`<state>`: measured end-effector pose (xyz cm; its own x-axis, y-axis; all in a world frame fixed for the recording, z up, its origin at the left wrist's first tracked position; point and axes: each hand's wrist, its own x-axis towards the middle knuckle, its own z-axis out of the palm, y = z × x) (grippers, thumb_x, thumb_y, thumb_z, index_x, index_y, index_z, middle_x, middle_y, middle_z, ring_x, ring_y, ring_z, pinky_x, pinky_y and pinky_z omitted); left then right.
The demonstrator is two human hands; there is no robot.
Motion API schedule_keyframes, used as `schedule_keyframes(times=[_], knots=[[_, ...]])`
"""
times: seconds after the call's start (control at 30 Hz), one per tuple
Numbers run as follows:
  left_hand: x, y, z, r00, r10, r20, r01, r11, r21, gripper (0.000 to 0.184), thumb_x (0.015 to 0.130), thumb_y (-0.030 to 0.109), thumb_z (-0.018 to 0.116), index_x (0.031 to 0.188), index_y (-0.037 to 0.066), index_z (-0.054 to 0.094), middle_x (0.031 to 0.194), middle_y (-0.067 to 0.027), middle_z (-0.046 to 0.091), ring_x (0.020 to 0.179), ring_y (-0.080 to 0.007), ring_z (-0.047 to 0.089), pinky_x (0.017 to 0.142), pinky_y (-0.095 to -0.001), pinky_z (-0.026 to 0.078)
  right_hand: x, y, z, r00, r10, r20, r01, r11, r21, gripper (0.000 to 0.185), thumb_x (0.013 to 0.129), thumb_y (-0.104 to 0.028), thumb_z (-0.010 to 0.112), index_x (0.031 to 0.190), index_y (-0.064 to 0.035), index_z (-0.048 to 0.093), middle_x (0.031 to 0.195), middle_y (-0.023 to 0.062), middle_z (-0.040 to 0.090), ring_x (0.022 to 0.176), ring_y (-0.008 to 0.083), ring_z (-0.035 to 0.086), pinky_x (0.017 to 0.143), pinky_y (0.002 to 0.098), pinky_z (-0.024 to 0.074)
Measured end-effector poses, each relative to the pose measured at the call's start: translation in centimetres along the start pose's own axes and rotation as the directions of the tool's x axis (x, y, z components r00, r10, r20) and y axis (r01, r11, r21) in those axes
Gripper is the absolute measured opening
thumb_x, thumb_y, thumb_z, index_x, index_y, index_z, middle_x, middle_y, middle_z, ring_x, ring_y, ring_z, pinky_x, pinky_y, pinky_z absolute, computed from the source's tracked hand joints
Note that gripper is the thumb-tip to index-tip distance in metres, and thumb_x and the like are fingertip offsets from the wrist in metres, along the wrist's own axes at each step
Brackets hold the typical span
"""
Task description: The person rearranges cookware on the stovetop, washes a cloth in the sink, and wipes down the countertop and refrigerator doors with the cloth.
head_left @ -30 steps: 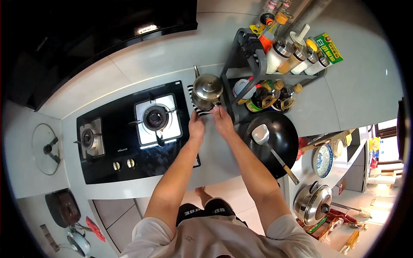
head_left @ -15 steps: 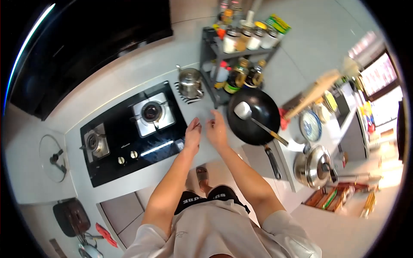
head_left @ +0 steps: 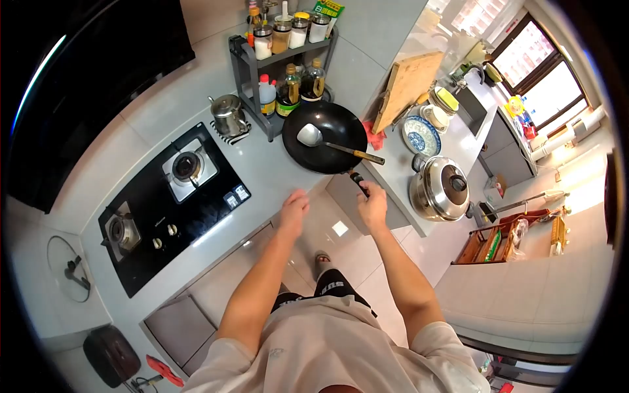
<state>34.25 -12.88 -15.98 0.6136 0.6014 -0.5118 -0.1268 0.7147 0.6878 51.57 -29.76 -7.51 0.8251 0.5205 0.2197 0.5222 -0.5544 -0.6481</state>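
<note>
My right hand (head_left: 372,204) is at the end of the black handle of the wok (head_left: 331,154), its fingers closed round the handle. The wok rests on the counter, and a spatula (head_left: 310,135) lies in it with its wooden-ended handle over the rim. My left hand (head_left: 294,213) hovers near the counter's front edge, left of the wok handle, touching nothing; its fingers are partly curled and apart. A small metal pot (head_left: 228,116) with a lid stands on a striped mat (head_left: 237,137) beside the gas stove (head_left: 213,190).
Behind the wok stands a grey rack (head_left: 252,85) with jars and bottles. To the right are a cutting board (head_left: 406,85), a blue patterned bowl (head_left: 421,136) and a large steel pot (head_left: 440,190). A glass lid (head_left: 65,268) is at the far left.
Both hands have left the small pot, which stays on its mat. My right hand has moved right and taken hold of the wok handle. The view has turned to the right.
</note>
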Motion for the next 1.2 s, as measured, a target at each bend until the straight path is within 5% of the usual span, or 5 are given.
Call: schedule_keyframes(times=[0.2,0.33,0.47,0.93,1.2], knots=[[2.1,-4.0,5.1,0.999,-0.002,0.052,0.002,1.000,0.001,0.051,0.105,0.014,0.060,0.153,0.003,0.049,0.150,-0.0111,0.055,0.136,-0.0238,0.055,0.117,-0.0395,0.045,4.2,5.4,-1.7,0.968,0.057,0.244,-0.017,0.986,-0.163,0.033,0.090,-0.025,0.078,0.115,-0.0050,0.071,0.100,0.0155,0.075,0.096,0.0369,0.071,0.086,0.0416,0.0568],[3.6,-4.6,10.4,0.996,-0.065,-0.063,0.057,0.990,-0.128,0.053,0.107,0.016,0.059,0.157,0.004,0.045,0.152,-0.0121,0.054,0.136,-0.0261,0.056,0.116,-0.0410,0.045,7.0,6.5,-2.5,0.761,0.170,0.626,-0.138,0.985,-0.099,0.033,0.088,-0.025,0.081,0.104,0.0003,0.068,0.078,0.0121,0.070,0.071,0.0295,0.073,0.065,0.0392,0.0574],[6.6,-5.1,11.8,0.983,-0.033,-0.180,-0.023,0.953,-0.302,0.053,0.107,0.015,0.059,0.157,0.006,0.044,0.149,-0.0127,0.056,0.134,-0.0274,0.057,0.115,-0.0422,0.046,8.2,6.9,-2.8,0.415,0.189,0.890,-0.605,0.788,0.115,0.026,0.085,-0.019,0.079,0.090,-0.0017,0.060,0.071,0.0078,0.065,0.054,0.0167,0.063,0.047,0.0335,0.0476],[-0.3,-4.7,10.1,0.866,0.039,-0.498,-0.186,0.951,-0.248,0.011,0.101,0.016,0.072,0.109,0.011,0.067,0.103,0.0029,0.065,0.096,-0.0101,0.061,0.086,-0.0278,0.051,0.9,5.5,-5.2,0.611,0.052,0.790,-0.349,0.913,0.211,0.011,0.082,-0.005,0.067,0.086,-0.0009,0.058,0.063,0.0042,0.058,0.047,0.0162,0.060,0.043,0.0338,0.0450],[-7.2,-1.4,4.1,0.686,0.211,-0.696,-0.448,0.877,-0.176,0.029,0.100,0.009,0.074,0.126,-0.003,0.069,0.109,-0.0079,0.071,0.096,-0.0159,0.068,0.083,-0.0285,0.057,-2.4,-2.1,-4.1,0.508,-0.066,0.859,-0.174,0.968,0.178,0.021,0.086,-0.010,0.067,0.102,0.0022,0.061,0.068,0.0120,0.065,0.052,0.0218,0.067,0.048,0.0380,0.0501]])
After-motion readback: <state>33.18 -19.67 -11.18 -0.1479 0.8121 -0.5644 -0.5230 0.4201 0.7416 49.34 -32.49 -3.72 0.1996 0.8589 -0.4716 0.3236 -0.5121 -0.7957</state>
